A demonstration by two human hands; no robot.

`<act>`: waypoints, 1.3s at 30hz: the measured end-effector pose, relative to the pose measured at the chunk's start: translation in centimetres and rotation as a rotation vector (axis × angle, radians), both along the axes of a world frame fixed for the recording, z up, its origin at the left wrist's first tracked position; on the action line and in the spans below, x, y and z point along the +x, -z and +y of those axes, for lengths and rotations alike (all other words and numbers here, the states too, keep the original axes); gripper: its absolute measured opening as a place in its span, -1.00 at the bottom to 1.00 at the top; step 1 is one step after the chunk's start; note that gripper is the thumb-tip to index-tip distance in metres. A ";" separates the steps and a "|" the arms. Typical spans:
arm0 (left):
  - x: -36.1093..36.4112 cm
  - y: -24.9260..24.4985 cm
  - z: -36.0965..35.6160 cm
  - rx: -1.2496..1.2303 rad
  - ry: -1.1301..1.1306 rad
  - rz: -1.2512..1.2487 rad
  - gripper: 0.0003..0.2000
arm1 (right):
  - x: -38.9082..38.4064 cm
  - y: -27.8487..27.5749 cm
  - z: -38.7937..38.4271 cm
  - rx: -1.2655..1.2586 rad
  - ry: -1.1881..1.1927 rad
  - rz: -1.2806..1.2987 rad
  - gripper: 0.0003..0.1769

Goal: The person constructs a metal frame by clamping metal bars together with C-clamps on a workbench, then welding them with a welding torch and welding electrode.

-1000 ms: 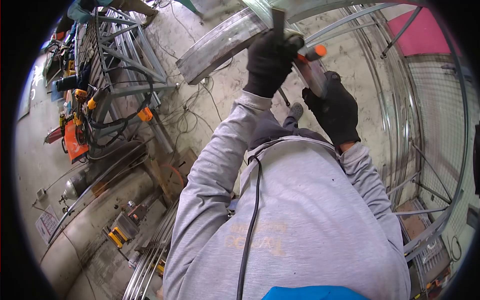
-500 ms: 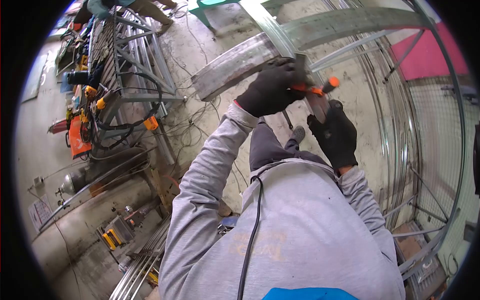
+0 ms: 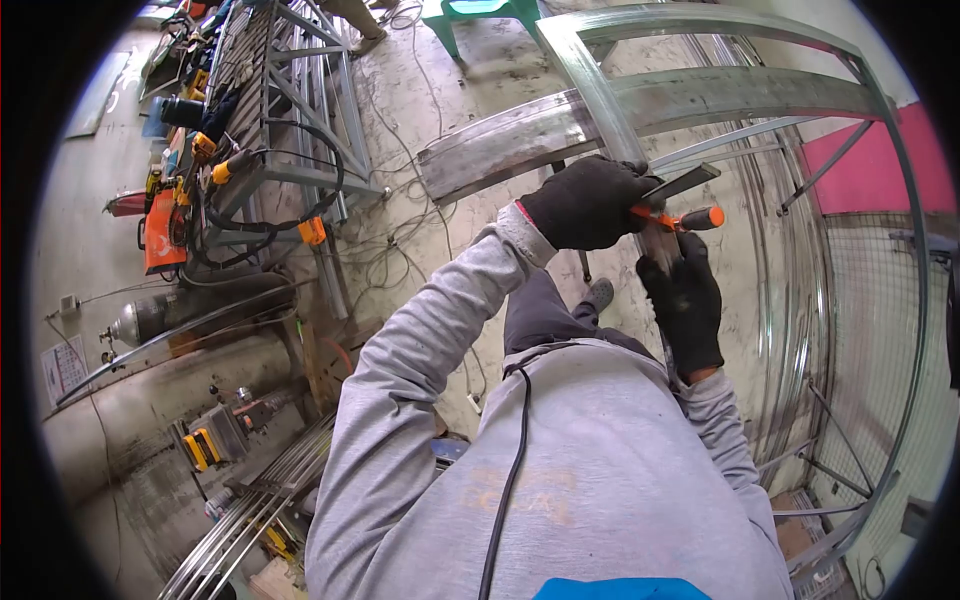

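My left hand (image 3: 590,203), in a black glove, is closed around a tool with a flat dark metal piece (image 3: 690,181) and an orange-and-black handle (image 3: 702,218). The fingers hide the middle of this tool. It lies across the near end of a metal tube (image 3: 658,245), part of a welded steel frame (image 3: 600,95). My right hand (image 3: 687,308), also gloved in black, closes around that tube end from below, thumb on one side and fingers on the other. Past my left hand, a wide flat metal bar (image 3: 505,140) crosses under the frame.
To the left stands a metal rack (image 3: 300,190) with tools and cables. A gas cylinder (image 3: 180,312) lies below it. Cables trail over the floor. Long metal bars (image 3: 815,290) lie at right near a mesh panel (image 3: 870,300). A green stool (image 3: 480,15) stands ahead; a person's leg (image 3: 355,20) shows beyond.
My view has shifted, so the scene sits lower and further right. The tool in my left hand has turned, its flat piece now pointing right. My right hand stays at the tube end.
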State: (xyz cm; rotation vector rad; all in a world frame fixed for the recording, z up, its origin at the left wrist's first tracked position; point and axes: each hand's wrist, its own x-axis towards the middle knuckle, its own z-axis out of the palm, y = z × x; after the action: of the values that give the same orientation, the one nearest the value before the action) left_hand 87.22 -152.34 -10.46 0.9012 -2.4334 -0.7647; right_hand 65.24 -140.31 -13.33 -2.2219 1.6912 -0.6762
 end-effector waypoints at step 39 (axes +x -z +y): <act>0.3 -0.4 0.2 0.067 -0.066 -0.026 -0.77 | -1.8 -8.7 -6.8 -0.028 -0.181 -0.485 -0.67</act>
State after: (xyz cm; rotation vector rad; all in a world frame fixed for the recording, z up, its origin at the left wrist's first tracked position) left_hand 87.51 -152.18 -10.10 1.0174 -2.4006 -0.8197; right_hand 63.39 -147.16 -4.64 -1.9809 1.2338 -1.0873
